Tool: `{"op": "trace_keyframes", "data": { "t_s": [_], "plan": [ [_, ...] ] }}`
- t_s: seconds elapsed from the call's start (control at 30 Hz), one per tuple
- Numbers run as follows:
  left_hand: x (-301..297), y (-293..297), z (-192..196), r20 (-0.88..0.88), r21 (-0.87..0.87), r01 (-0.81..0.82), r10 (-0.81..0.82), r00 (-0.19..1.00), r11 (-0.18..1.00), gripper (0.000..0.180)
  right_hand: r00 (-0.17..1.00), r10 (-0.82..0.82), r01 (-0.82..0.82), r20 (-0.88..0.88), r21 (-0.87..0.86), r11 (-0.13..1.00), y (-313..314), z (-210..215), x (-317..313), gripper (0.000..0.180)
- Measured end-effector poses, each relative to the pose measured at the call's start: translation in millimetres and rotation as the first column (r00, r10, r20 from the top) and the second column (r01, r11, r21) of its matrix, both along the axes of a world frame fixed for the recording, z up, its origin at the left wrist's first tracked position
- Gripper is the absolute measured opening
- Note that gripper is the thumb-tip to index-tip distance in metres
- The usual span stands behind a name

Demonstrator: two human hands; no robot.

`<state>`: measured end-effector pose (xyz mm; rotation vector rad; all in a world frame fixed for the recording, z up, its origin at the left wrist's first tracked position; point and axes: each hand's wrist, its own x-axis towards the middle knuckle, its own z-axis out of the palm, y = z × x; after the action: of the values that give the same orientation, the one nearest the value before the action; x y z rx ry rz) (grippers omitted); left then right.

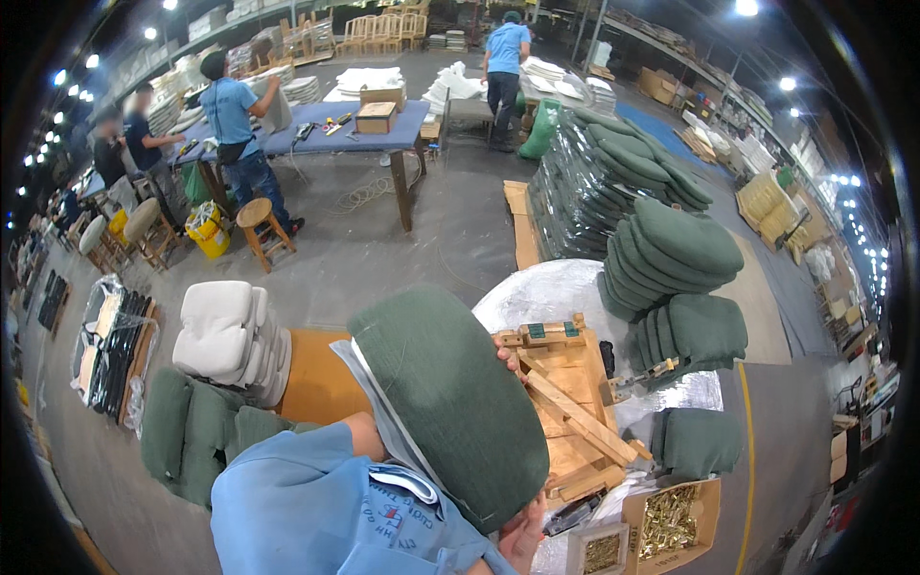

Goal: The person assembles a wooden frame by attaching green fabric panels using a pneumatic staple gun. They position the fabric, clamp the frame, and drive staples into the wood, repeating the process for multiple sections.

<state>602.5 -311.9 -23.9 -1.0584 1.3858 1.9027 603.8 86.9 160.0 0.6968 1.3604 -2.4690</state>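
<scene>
- One green cushion [450,402], near middle, held between two hands just left of the wooden frame [586,422].
- Left hand [505,353]: fingers clamped on the cushion's far right edge, the rest hidden.
- Right hand [522,534]: clamped on its near edge, partly hidden.
- Three green stacks [676,240] to the right, with one wrapped pile [573,177] behind.
- One pale stack [216,331] at left.
- Two boxes [676,558] of brass parts [669,520], near right.
- Two people in blue shirts [230,110], far, one beside the blue counter [355,141].
- The cushion: dark green cloth, rounded corners, faint creases, grey layer showing along its left side.
</scene>
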Motion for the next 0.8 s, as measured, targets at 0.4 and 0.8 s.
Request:
{"op": "trace_keyframes", "data": {
  "t_s": [0.4,0.8],
  "plan": [
    [-60,-24,43,-0.259,-0.27,0.028,-0.101,0.961,0.963,0.05,0.996,-0.01,-0.023,-0.084,-0.384,0.923,-13,-94,6,0.082],
    [-69,119,113,-0.36,-0.744,0.319,-0.754,0.549,0.587,0.037,0.734,-0.678,0.651,0.041,-0.327,0.685,62,-129,128,0.077]
  ]
}}
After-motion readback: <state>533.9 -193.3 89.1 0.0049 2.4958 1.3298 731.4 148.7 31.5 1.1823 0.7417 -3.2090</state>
